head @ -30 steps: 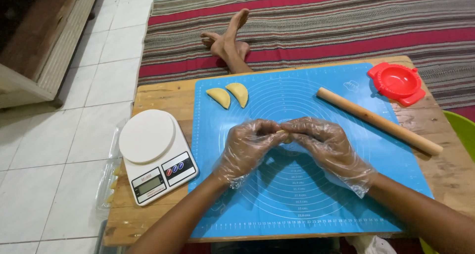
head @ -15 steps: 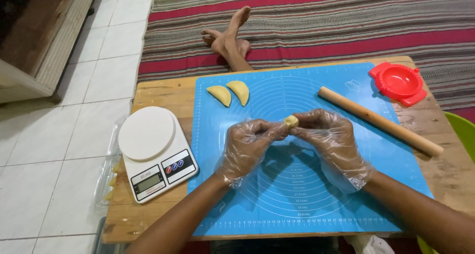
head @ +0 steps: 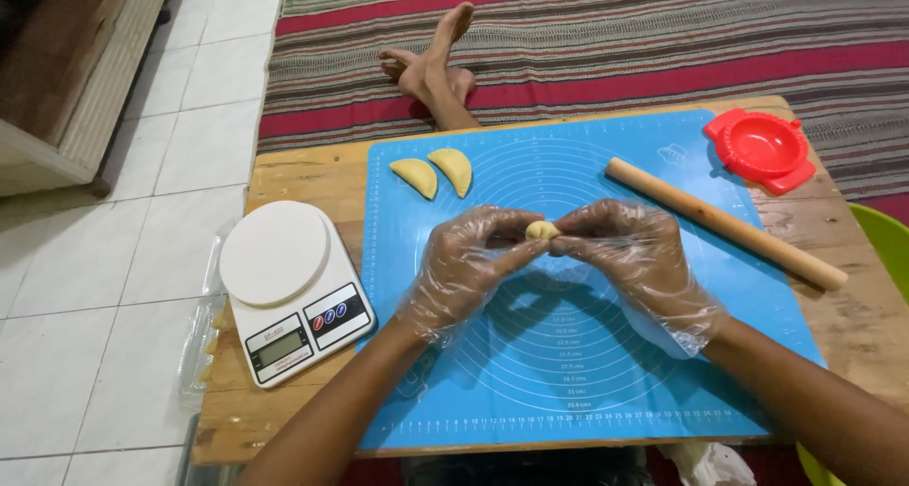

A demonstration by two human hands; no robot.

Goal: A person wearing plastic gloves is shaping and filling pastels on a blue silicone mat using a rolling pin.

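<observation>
A blue mat (head: pixel 587 372) with two dumplings (head: pixel 436 173) at its far-left corner, a rolling pin (head: pixel 724 223) across its right, a white scale (head: pixel 289 292) left of it.

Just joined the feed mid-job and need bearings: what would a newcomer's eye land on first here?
First, the two hands, left hand and right hand, in clear plastic gloves, pinching a small dough piece between them above the blue mat. Behind them on the mat lie two folded dumplings, with a wooden rolling pin to the right. A white kitchen scale sits on the table's left side.
</observation>
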